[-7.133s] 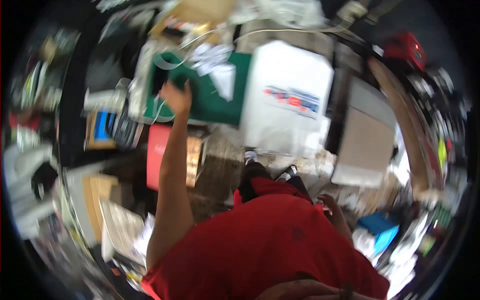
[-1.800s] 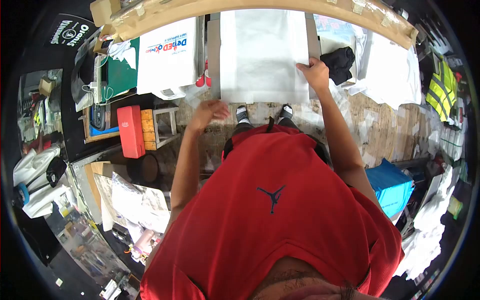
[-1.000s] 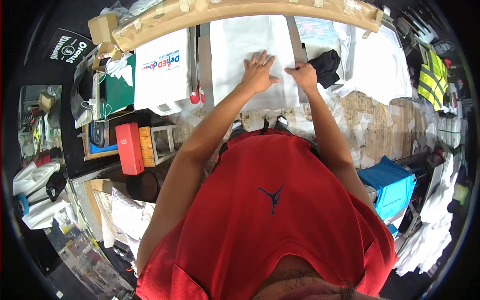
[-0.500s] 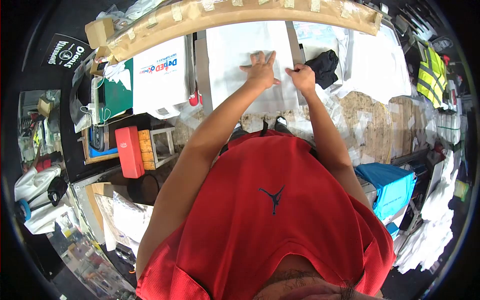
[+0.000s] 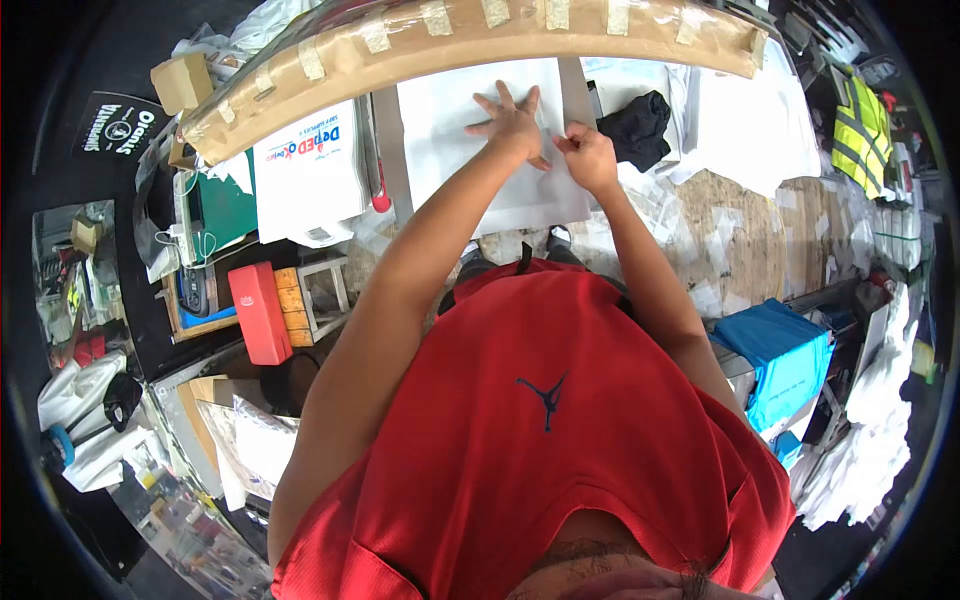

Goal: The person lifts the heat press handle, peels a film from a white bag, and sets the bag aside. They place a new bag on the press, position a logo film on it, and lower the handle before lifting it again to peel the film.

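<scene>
A white sheet (image 5: 440, 135), thin and slightly see-through at its near end, lies on a brown board (image 5: 577, 95) in front of me. My left hand (image 5: 512, 128) presses flat on the sheet, its fingers spread wide. At the sheet's right edge, my right hand (image 5: 588, 157) is closed, thumb and finger pinched at the border. What sits between those fingertips is mostly hidden, but it appears to be the sheet's edge. A black cloth (image 5: 642, 130) lies bunched just right of my right hand.
A long taped cardboard piece (image 5: 480, 40) spans the far side above the sheet. Printed white sheets (image 5: 310, 180) lie to the left, beside a green board (image 5: 222, 205). A red box (image 5: 259, 313) stands lower left. White fabric (image 5: 745, 125) and a blue cloth (image 5: 780, 360) are to the right.
My view has shifted slightly, and the cardboard piece appears lower. The left hand's fingers are spread wider on the sheet. The right hand remains pinched at the right edge.
</scene>
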Demonstrator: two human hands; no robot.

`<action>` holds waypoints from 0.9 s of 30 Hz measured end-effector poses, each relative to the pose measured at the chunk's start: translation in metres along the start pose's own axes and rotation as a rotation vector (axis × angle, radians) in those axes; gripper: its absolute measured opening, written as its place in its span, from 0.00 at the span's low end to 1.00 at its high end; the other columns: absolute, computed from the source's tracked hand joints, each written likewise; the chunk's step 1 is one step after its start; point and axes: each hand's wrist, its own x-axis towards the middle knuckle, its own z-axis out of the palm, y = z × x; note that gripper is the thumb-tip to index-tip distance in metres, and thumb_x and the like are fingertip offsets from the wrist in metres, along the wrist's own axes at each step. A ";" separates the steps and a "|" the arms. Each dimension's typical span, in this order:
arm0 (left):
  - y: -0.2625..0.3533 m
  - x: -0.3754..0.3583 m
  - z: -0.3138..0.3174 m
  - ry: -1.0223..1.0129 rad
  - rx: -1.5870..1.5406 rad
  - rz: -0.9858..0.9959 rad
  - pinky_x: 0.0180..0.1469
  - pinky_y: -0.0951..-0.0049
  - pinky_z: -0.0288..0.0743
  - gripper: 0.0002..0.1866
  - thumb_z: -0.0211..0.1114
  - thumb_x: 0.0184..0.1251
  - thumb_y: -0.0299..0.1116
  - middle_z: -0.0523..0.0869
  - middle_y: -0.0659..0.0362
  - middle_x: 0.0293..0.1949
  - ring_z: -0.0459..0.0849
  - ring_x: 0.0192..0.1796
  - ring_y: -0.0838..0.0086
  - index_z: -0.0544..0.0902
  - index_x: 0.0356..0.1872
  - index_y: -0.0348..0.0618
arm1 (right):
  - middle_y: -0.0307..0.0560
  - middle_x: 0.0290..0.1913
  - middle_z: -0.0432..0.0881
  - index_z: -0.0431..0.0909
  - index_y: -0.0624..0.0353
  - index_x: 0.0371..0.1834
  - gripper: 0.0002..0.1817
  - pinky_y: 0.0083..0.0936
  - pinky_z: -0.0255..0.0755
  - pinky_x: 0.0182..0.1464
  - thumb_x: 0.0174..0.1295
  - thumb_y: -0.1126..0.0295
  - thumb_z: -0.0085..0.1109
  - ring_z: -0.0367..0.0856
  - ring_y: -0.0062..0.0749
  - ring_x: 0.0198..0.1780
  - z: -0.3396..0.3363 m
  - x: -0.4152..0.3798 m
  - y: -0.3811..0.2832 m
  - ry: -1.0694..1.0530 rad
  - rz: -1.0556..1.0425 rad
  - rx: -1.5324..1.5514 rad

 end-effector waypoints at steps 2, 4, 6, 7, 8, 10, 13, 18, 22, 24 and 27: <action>0.004 0.005 -0.003 -0.033 -0.010 -0.033 0.62 0.14 0.54 0.79 0.89 0.31 0.53 0.23 0.44 0.80 0.27 0.76 0.24 0.34 0.80 0.75 | 0.59 0.26 0.82 0.77 0.63 0.29 0.11 0.40 0.73 0.32 0.59 0.67 0.67 0.82 0.54 0.27 0.002 0.000 -0.004 0.003 -0.117 -0.071; 0.006 0.007 -0.005 -0.045 -0.010 -0.043 0.62 0.14 0.54 0.79 0.89 0.31 0.51 0.22 0.44 0.79 0.27 0.76 0.24 0.34 0.80 0.75 | 0.59 0.27 0.83 0.77 0.62 0.30 0.10 0.41 0.74 0.33 0.58 0.69 0.67 0.83 0.55 0.28 0.003 -0.001 -0.005 -0.005 -0.126 -0.072; 0.008 0.009 -0.006 -0.055 -0.012 -0.053 0.62 0.13 0.54 0.79 0.89 0.31 0.50 0.21 0.44 0.79 0.26 0.76 0.24 0.33 0.80 0.75 | 0.58 0.28 0.83 0.77 0.62 0.31 0.08 0.41 0.75 0.34 0.57 0.71 0.68 0.83 0.55 0.29 0.001 -0.004 -0.011 -0.013 -0.139 -0.073; 0.008 0.009 -0.006 -0.060 -0.011 -0.059 0.62 0.13 0.53 0.79 0.89 0.32 0.50 0.21 0.44 0.79 0.26 0.76 0.24 0.33 0.80 0.75 | 0.59 0.33 0.84 0.78 0.61 0.34 0.08 0.42 0.76 0.37 0.55 0.73 0.68 0.84 0.55 0.33 -0.001 -0.007 -0.015 0.023 -0.145 -0.096; 0.008 0.007 -0.007 -0.067 -0.009 -0.066 0.62 0.13 0.53 0.79 0.89 0.32 0.51 0.20 0.44 0.79 0.26 0.76 0.24 0.33 0.80 0.75 | 0.59 0.39 0.85 0.79 0.61 0.37 0.10 0.42 0.78 0.40 0.53 0.75 0.68 0.84 0.55 0.37 -0.004 -0.011 -0.019 0.057 -0.152 -0.118; 0.009 0.005 -0.008 -0.054 -0.015 -0.064 0.61 0.12 0.53 0.78 0.88 0.33 0.50 0.21 0.44 0.79 0.27 0.76 0.24 0.34 0.80 0.75 | 0.59 0.46 0.84 0.79 0.61 0.40 0.13 0.42 0.78 0.46 0.52 0.75 0.69 0.83 0.56 0.43 -0.012 -0.017 -0.028 0.086 -0.270 -0.158; 0.003 0.013 0.003 -0.003 -0.022 -0.054 0.62 0.12 0.51 0.76 0.88 0.34 0.48 0.24 0.45 0.80 0.28 0.76 0.23 0.36 0.80 0.76 | 0.59 0.57 0.80 0.79 0.62 0.48 0.20 0.42 0.75 0.57 0.50 0.73 0.70 0.79 0.57 0.55 -0.002 -0.028 -0.018 -0.042 -0.399 -0.293; -0.010 0.008 0.014 0.123 0.006 0.047 0.65 0.13 0.46 0.75 0.88 0.28 0.50 0.34 0.49 0.82 0.33 0.78 0.27 0.44 0.80 0.77 | 0.50 0.76 0.61 0.66 0.62 0.72 0.50 0.44 0.67 0.68 0.45 0.57 0.80 0.63 0.50 0.72 0.003 -0.046 -0.020 -0.317 -0.367 -0.606; -0.062 -0.011 0.033 0.228 0.111 0.295 0.73 0.22 0.41 0.71 0.86 0.25 0.59 0.39 0.51 0.82 0.38 0.81 0.41 0.51 0.79 0.78 | 0.52 0.77 0.60 0.65 0.64 0.73 0.51 0.44 0.68 0.68 0.46 0.53 0.79 0.63 0.50 0.71 0.005 -0.044 -0.027 -0.356 -0.334 -0.666; -0.099 -0.026 0.049 0.277 0.078 0.289 0.73 0.23 0.41 0.68 0.85 0.30 0.58 0.41 0.52 0.82 0.39 0.82 0.42 0.53 0.79 0.78 | 0.53 0.77 0.60 0.64 0.65 0.73 0.51 0.44 0.68 0.67 0.48 0.53 0.78 0.64 0.50 0.71 0.007 -0.042 -0.030 -0.376 -0.333 -0.697; -0.157 -0.073 0.058 0.349 0.045 0.227 0.75 0.29 0.41 0.54 0.82 0.45 0.51 0.50 0.51 0.81 0.49 0.81 0.47 0.63 0.77 0.64 | 0.54 0.76 0.62 0.61 0.68 0.74 0.51 0.43 0.71 0.65 0.50 0.55 0.77 0.66 0.51 0.69 0.012 -0.045 -0.034 -0.374 -0.350 -0.769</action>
